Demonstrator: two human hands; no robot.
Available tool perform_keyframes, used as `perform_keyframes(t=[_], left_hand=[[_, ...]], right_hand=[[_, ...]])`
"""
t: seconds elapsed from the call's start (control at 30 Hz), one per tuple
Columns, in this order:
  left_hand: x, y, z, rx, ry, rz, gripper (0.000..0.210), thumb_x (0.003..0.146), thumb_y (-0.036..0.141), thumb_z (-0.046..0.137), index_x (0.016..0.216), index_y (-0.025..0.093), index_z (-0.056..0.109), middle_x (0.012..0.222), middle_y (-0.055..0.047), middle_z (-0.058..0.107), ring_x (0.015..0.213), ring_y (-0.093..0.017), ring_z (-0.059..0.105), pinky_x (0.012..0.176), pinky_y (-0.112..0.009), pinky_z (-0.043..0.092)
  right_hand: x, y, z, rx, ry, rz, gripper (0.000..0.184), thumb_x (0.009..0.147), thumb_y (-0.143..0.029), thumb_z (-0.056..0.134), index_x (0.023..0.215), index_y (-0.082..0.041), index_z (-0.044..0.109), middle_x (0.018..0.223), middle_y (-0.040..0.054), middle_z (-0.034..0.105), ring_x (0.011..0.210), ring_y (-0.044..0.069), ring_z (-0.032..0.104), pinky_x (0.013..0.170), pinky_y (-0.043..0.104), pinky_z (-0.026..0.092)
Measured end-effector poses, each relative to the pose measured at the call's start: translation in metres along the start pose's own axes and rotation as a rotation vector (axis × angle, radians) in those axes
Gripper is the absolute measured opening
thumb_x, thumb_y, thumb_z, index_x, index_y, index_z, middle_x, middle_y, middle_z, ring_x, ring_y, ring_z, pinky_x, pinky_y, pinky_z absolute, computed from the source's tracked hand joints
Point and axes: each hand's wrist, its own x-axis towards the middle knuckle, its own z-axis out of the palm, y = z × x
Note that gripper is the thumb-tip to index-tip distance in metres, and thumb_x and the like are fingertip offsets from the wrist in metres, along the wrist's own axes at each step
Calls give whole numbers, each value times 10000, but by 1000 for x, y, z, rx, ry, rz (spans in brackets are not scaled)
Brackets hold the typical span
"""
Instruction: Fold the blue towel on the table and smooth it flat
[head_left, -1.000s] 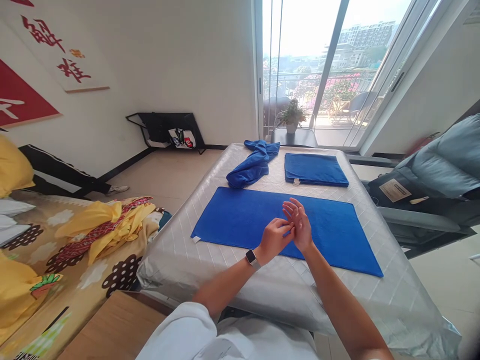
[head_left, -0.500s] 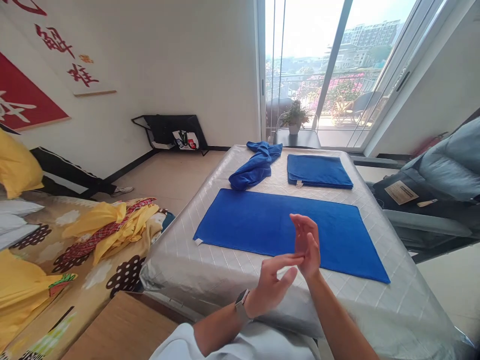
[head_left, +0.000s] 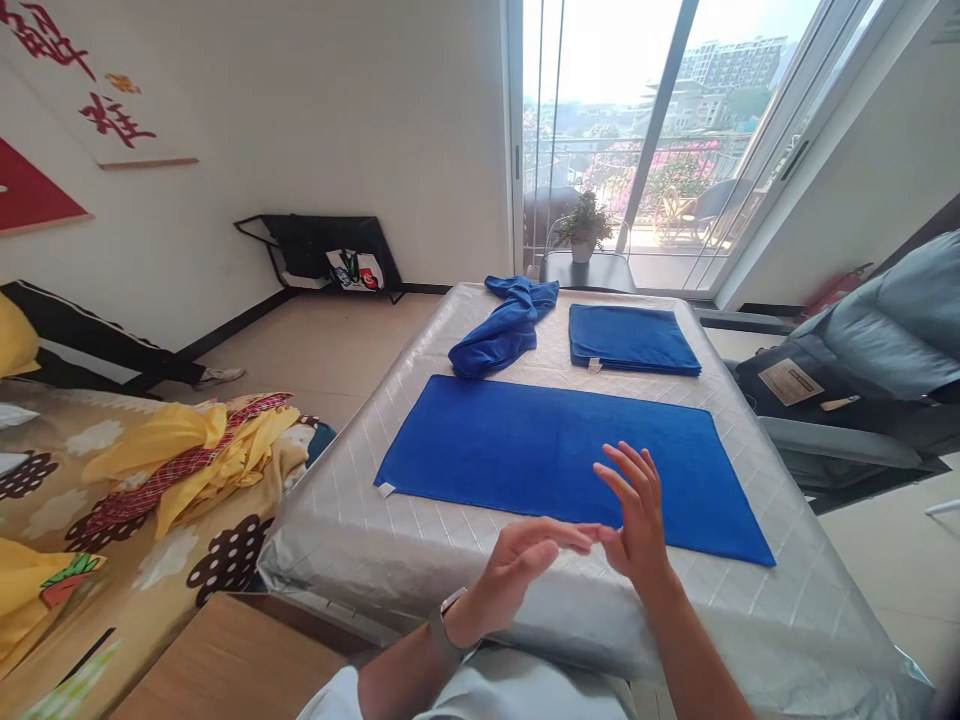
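Observation:
A blue towel (head_left: 495, 440) lies spread flat across the silver-covered table (head_left: 420, 560), a white tag at its near left corner. Above its near edge, my left hand (head_left: 517, 565) is held with fingers stretched out, holding nothing. My right hand (head_left: 637, 510) is raised with fingers apart, also empty; the left fingertips meet or overlap it near the thumb. Behind the spread towel lies a crumpled blue towel (head_left: 499, 330). To its right rests a neat stack of folded blue towels (head_left: 634, 338), with a white tag showing.
At the left, yellow clothes (head_left: 255, 450) lie on a patterned bed (head_left: 157, 570), beside a wooden board (head_left: 232, 660). A dark armchair (head_left: 847, 440) bearing a grey-blue puffy item stands close on the right. A potted plant (head_left: 582, 235) sits on a chair by the glass door.
My hands have drawn slightly apart, and the right fingers have spread. The view has shifted a little to the right. The towels stay as they were.

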Motion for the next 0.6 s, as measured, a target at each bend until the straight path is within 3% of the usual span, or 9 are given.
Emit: perform_keyframes(t=[0.07,0.17,0.3,0.4,0.5,0.6], left_hand=[[5,5,-14,26,31,-3,315,895,531,752,931,218,737,898,-77,793,880,-248,758,870,-422,603],[21,11,-30,78,100,-2,348,811,490,862,873,203,675,804,-40,772,755,-197,747,750,-339,603],[64,24,-56,250,-11,48,325,907,502,761,894,181,708,763,-34,770,718,-181,748,720,-300,592],[113,27,-80,490,-103,97,365,989,527,628,930,189,752,840,-39,792,799,-189,762,763,-291,590],[166,7,-99,790,-77,134,327,1024,483,558,1039,225,759,1018,-29,806,978,-205,758,895,-306,581],[205,-35,-111,1128,-59,209,333,1037,333,499,1275,204,694,1333,-81,725,1270,-228,656,1119,-363,486]], right_hand=[[11,5,-9,16,7,62,375,928,-500,697,1296,-432,725,1450,-30,643,1473,349,452,1327,612,111],[29,7,-16,45,-56,115,391,976,-352,638,1360,-408,684,1475,-15,628,1442,311,500,1297,582,263],[57,7,-14,80,-157,111,405,904,-229,644,1274,-370,729,1520,-3,590,1449,307,499,1241,545,373],[84,17,-5,40,-81,49,369,865,-171,586,1160,-331,740,1522,10,585,1457,286,486,1234,534,373],[111,42,12,-106,-36,-65,392,874,-133,478,1173,-268,693,1518,58,585,1455,256,488,1228,529,372],[128,80,38,-299,-126,-68,481,894,-124,421,1314,-214,637,1544,103,562,1484,235,452,1247,500,343]])
